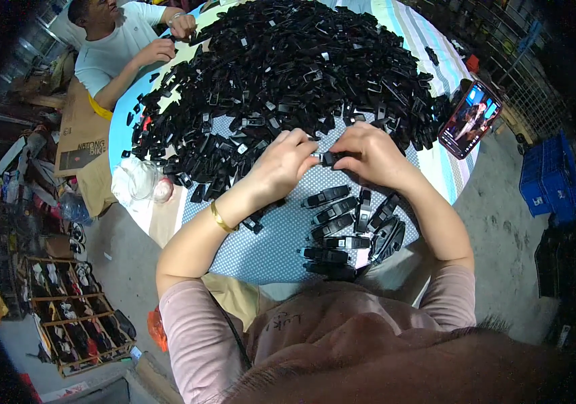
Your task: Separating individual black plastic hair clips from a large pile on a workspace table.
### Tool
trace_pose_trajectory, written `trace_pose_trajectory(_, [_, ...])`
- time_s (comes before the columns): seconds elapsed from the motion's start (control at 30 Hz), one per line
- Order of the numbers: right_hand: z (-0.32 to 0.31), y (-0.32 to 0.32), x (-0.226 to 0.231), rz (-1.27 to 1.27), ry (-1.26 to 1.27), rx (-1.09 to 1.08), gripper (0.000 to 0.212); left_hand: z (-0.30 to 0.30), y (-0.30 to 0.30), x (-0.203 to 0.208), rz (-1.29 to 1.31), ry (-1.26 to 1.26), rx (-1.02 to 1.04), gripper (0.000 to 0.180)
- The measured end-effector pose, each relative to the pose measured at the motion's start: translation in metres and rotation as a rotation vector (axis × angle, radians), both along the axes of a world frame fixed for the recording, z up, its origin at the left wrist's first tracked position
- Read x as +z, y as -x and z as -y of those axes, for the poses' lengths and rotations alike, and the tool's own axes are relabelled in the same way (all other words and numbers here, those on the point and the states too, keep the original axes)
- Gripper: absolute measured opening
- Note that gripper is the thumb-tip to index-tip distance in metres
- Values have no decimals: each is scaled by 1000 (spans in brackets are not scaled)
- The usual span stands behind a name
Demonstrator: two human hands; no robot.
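My left hand (278, 165) and my right hand (374, 159) meet over the near half of the table, fingertips pinched together. Between them is a small black clip-like piece (328, 159) with a shiny metal part; the fingers cover some of it. Just beyond my hands spreads a large heap of similar black pieces (301, 74), many showing bits of bright metal. Nearer to me, below my right hand, several longer black clips (340, 209) lie grouped in rough rows on the dotted grey-blue cloth (251, 252).
A phone (471, 121) with a lit screen leans at the table's right. Clear plastic containers (138, 182) stand at the left edge. Across at the upper left, another person (123, 50) handles pieces. Blue crates (548, 174) sit at right; a loaded rack (79, 313) is on the floor at left.
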State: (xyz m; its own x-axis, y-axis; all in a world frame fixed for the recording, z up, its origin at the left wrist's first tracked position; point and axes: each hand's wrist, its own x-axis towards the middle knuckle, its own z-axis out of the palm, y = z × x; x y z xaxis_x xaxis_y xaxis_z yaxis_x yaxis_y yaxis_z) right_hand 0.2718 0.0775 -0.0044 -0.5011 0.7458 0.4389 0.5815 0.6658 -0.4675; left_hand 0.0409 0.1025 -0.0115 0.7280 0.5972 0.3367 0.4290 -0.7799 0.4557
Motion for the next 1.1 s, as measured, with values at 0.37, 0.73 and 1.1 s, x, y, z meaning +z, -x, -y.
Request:
trace_pose_trajectory(0.37, [-8,-1,-7,87,-4,-31,28,0,9,0,-15,2,85,20])
trace_pose_trajectory(0.73, [-7,5,-18,-23,100,146,30,17,-1,3,-47,-93,86,15])
trace_pose_trajectory(1.1, [60,-31,-22,-339,499,372,29,125,6,-11,-34,193,-98,88])
